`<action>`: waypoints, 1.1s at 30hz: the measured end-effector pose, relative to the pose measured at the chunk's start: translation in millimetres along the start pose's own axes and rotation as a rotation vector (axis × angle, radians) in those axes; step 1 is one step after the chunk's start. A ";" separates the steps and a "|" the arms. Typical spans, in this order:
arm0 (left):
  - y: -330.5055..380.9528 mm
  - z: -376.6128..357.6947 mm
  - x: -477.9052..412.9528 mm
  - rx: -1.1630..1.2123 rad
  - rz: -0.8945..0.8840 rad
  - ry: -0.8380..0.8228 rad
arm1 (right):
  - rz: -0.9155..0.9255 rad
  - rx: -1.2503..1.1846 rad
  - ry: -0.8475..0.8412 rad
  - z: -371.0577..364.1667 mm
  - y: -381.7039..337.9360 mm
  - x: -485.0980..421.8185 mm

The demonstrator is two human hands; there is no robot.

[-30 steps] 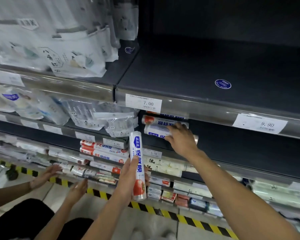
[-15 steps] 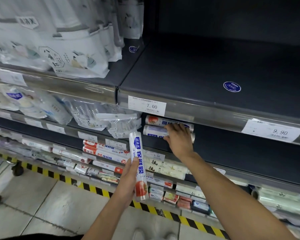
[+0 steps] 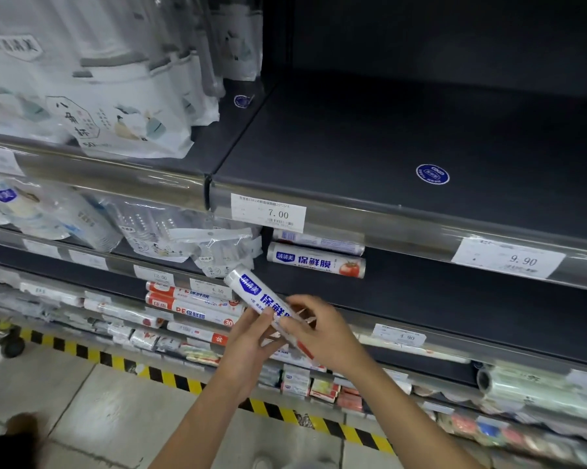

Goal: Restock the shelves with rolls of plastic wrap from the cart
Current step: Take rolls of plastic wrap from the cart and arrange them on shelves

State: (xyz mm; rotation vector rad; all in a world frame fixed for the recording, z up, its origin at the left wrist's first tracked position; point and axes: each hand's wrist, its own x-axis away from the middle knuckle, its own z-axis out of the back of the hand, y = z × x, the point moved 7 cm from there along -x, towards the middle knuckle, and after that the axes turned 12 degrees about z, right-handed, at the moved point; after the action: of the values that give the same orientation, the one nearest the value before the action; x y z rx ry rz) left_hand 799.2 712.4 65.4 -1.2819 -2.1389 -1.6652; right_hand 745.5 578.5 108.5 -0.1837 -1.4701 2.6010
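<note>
The left hand [image 3: 248,346] and right hand [image 3: 322,333] are both holding one tilted roll of plastic wrap [image 3: 251,292] in front of the shelf edge, each grip curling round it and covering its lower half. On the dark shelf [image 3: 454,299] behind, the upper roll [image 3: 319,240] is lying half hidden behind the rail by the 7.00 price tag [image 3: 268,213], resting on the lower roll [image 3: 315,262].

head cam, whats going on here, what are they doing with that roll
A person is restocking plastic wrap. The left hand and right hand both grip one roll, tilted, in front of the shelving. On the shelf under the 7.00 tag, two rolls lie stacked, up and to the right of the held one, which is not yet on a shelf.
</note>
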 end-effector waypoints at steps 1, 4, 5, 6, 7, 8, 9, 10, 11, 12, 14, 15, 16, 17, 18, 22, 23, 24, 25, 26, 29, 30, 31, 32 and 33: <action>-0.5 -2.7 -0.1 0.003 0.006 -0.012 | -0.003 0.005 0.013 0.2 1.4 3.2; -1.6 -10.4 -1.6 -0.034 0.015 -0.037 | -0.022 0.003 0.044 6.4 3.3 6.7; 0.1 -12.8 -2.1 -0.073 0.001 -0.037 | -0.018 0.013 0.045 9.6 3.2 6.3; 3.4 -15.2 -2.8 -0.142 -0.028 -0.033 | -0.007 0.034 0.045 14.1 2.7 5.1; 8.2 -16.5 -4.4 -0.248 -0.080 -0.018 | 0.006 0.068 0.047 19.8 1.5 3.2; 14.4 -16.3 -7.3 -0.389 -0.158 0.010 | 0.018 0.107 0.056 26.7 0.5 0.3; 21.3 -14.5 -11.7 -0.556 -0.254 0.054 | 0.026 0.143 0.073 34.3 0.4 -2.9; 28.1 -12.1 -16.3 -0.734 -0.365 0.112 | 0.028 0.172 0.094 42.7 0.8 -6.3; 35.0 -10.8 -20.5 -0.912 -0.478 0.171 | 0.025 0.202 0.115 50.5 2.1 -10.0; 41.2 -10.7 -24.7 -1.072 -0.586 0.226 | 0.023 0.238 0.131 57.0 3.4 -14.4; 47.1 -12.3 -36.5 -1.316 -0.754 0.284 | 0.036 0.326 0.135 63.9 6.5 -23.9; 46.5 -12.3 -43.2 -1.412 -0.814 0.296 | 0.038 0.367 0.123 63.6 9.2 -28.3; 45.3 -12.1 -49.4 -1.494 -0.851 0.305 | 0.033 0.405 0.109 61.9 12.2 -32.3; 44.2 -11.3 -54.7 -1.554 -0.868 0.307 | 0.028 0.440 0.100 59.8 15.2 -35.9; 42.7 -9.9 -58.7 -1.588 -0.877 0.304 | 0.028 0.469 0.100 58.0 17.5 -38.9; 42.6 -9.8 -57.5 -1.598 -0.976 0.347 | 0.039 0.525 0.137 53.6 21.2 -47.2; 42.6 -10.7 -56.2 -1.601 -0.994 0.364 | 0.039 0.542 0.138 52.4 22.0 -48.6; 42.7 -11.7 -55.1 -1.605 -1.007 0.378 | 0.043 0.558 0.138 51.0 23.2 -49.8; 42.6 -12.5 -54.2 -1.608 -1.020 0.389 | 0.050 0.569 0.141 49.9 24.6 -50.5; 42.8 -12.9 -53.8 -1.607 -1.028 0.397 | 0.059 0.577 0.144 49.2 25.9 -51.1; 42.1 -12.0 -54.3 -1.579 -1.012 0.384 | 0.081 0.611 0.156 48.9 29.6 -53.0; 42.0 -11.3 -54.4 -1.570 -1.008 0.380 | 0.086 0.628 0.160 49.1 29.8 -53.5; 41.9 -10.7 -54.2 -1.565 -1.004 0.378 | 0.090 0.647 0.166 49.4 29.7 -54.2; 42.2 -10.2 -54.4 -1.561 -0.998 0.377 | 0.097 0.668 0.178 50.1 29.1 -54.9; 42.5 -10.0 -54.5 -1.555 -0.993 0.376 | 0.105 0.689 0.195 51.5 28.4 -55.6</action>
State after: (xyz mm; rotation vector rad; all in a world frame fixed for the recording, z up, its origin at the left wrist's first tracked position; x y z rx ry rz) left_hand 858.8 676.1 68.8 0.3926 -0.9144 -3.7566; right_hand 788.9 510.3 112.4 -0.4158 -0.4624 2.8912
